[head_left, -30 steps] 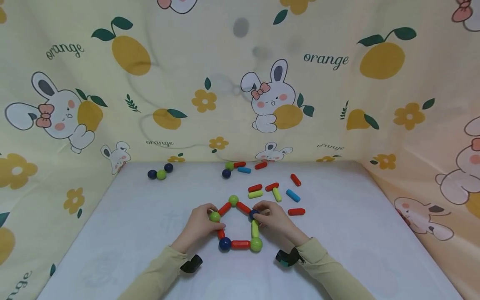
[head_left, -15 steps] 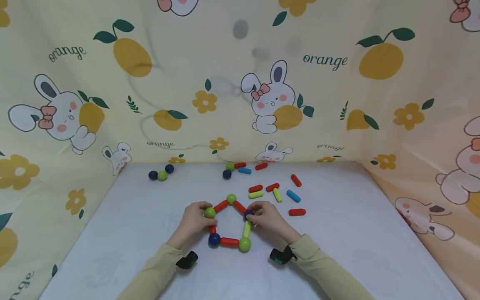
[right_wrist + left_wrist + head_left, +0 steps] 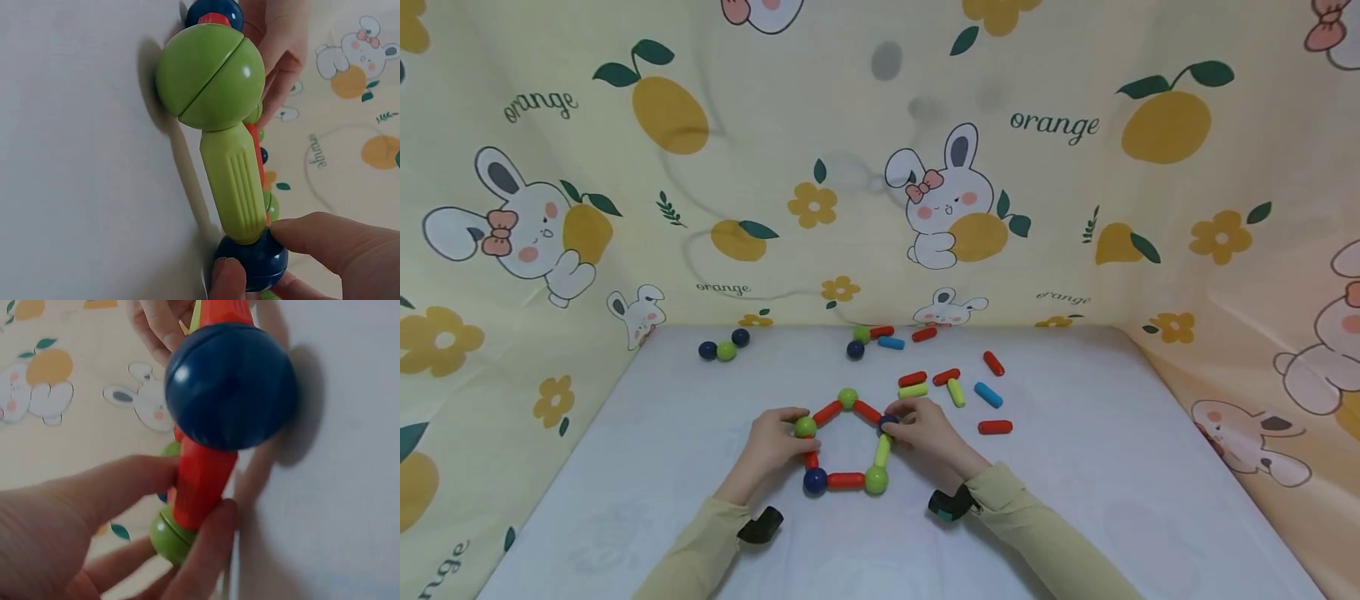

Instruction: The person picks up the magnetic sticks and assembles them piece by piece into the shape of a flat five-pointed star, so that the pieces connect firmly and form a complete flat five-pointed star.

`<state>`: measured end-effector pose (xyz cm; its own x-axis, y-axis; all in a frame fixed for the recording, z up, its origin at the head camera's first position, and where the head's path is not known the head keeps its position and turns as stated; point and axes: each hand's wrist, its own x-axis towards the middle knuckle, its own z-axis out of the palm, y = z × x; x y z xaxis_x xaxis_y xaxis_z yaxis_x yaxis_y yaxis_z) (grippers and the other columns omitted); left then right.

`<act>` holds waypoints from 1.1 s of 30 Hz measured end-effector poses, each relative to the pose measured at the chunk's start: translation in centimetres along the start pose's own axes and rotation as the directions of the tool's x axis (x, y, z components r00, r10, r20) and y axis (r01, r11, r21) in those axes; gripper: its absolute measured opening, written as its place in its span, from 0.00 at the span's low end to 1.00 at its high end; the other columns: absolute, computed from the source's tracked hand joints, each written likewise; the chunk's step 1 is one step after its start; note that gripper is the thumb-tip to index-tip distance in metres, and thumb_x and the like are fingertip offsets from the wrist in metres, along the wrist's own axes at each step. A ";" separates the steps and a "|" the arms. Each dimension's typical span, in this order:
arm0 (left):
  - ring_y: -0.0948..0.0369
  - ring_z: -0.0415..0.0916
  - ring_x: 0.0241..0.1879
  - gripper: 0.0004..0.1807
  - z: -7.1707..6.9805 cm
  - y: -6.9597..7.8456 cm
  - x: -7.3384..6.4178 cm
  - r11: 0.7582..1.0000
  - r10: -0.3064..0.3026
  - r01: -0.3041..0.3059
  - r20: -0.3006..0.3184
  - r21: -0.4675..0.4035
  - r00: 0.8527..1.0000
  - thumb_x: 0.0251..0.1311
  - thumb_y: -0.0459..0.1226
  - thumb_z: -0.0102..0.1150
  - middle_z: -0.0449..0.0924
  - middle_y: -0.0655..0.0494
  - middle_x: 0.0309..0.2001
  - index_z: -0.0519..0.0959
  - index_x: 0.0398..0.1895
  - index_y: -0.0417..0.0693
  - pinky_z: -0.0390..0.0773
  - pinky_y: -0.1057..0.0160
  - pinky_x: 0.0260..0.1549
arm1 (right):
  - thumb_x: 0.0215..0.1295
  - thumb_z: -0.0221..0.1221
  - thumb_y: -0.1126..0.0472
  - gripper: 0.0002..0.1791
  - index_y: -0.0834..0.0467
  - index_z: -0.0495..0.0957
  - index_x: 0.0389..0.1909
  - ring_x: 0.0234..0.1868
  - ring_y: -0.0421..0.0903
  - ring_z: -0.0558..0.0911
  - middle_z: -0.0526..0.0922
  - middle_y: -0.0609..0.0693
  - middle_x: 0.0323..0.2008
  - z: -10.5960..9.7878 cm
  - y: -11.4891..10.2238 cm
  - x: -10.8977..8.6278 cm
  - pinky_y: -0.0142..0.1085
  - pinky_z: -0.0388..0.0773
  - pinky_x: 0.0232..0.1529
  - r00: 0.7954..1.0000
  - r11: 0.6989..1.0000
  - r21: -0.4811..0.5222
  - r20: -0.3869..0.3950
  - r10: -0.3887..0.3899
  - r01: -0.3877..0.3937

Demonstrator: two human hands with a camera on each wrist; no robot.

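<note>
With fingers of left hand [image 3: 769, 450] and right hand [image 3: 922, 434], pinches ball-and-rod pentagon [image 3: 846, 481] by opposite sides at head view's lower centre, probably keeping it joined. Left wrist: pinches red rod [image 3: 203, 484] below centre. Right wrist: pinches navy ball [image 3: 264, 265], lower right.

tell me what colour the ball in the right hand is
The ball is dark blue, best seen in the right wrist view.
</note>
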<state>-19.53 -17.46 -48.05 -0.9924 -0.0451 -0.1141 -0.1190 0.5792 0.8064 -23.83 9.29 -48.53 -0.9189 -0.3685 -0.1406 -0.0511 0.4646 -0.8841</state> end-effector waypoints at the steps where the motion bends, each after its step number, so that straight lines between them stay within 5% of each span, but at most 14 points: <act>1: 0.48 0.68 0.56 0.31 -0.1 -0.3 0.3 1.000 0.003 -0.003 0.001 -0.010 1.000 0.44 0.36 0.75 0.77 0.46 0.53 0.78 0.55 0.41 0.65 0.42 0.58 | 0.61 0.64 0.58 0.15 0.59 0.79 0.47 0.30 0.46 0.79 0.80 0.50 0.37 0.0 0.0 0.2 0.35 0.80 0.32 1.000 1.000 0.001 -0.003 -0.005 0.005; 11: 0.48 0.63 0.60 0.31 -1.2 -2.0 3.2 0.992 -0.018 0.020 0.014 -0.122 1.000 0.47 0.40 0.74 0.74 0.47 0.57 0.77 0.58 0.44 0.59 0.41 0.62 | 0.61 0.65 0.57 0.15 0.57 0.80 0.48 0.35 0.47 0.79 0.80 0.50 0.40 0.3 -0.1 3.0 0.34 0.80 0.35 0.998 1.000 0.008 -0.054 0.023 -0.023; 20: 0.48 0.61 0.62 0.32 -1.5 -2.0 3.7 0.986 -0.065 0.066 0.009 -0.154 0.998 0.49 0.40 0.73 0.72 0.46 0.59 0.75 0.59 0.45 0.56 0.41 0.63 | 0.62 0.64 0.59 0.17 0.60 0.78 0.50 0.36 0.46 0.78 0.80 0.51 0.41 -0.2 -0.5 3.9 0.34 0.80 0.35 0.994 1.000 0.024 -0.104 0.012 -0.009; 26: 0.48 0.61 0.62 0.32 -2.2 -2.3 3.6 0.978 -0.069 0.079 0.059 -0.194 0.996 0.51 0.41 0.72 0.70 0.46 0.61 0.74 0.61 0.45 0.62 0.45 0.62 | 0.59 0.64 0.67 0.16 0.60 0.79 0.49 0.40 0.48 0.78 0.81 0.51 0.41 -3.4 -0.4 3.1 0.39 0.78 0.43 0.978 0.992 -0.102 -0.188 -0.093 0.074; 33: 0.48 0.59 0.63 0.32 -2.7 -2.2 3.6 0.982 -0.071 0.082 0.070 -0.168 0.995 0.52 0.41 0.71 0.69 0.46 0.62 0.74 0.61 0.46 0.59 0.43 0.63 | 0.58 0.64 0.70 0.17 0.58 0.78 0.50 0.45 0.48 0.76 0.80 0.50 0.46 -5.2 0.5 2.9 0.40 0.77 0.48 0.992 0.970 -0.241 -0.105 -0.072 0.045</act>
<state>-22.95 -21.10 -48.70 -0.9769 -0.0294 -0.2115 -0.2035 0.4282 0.8805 -28.50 12.63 -47.03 -0.9488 -0.3145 -0.0292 -0.1848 0.6277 -0.7562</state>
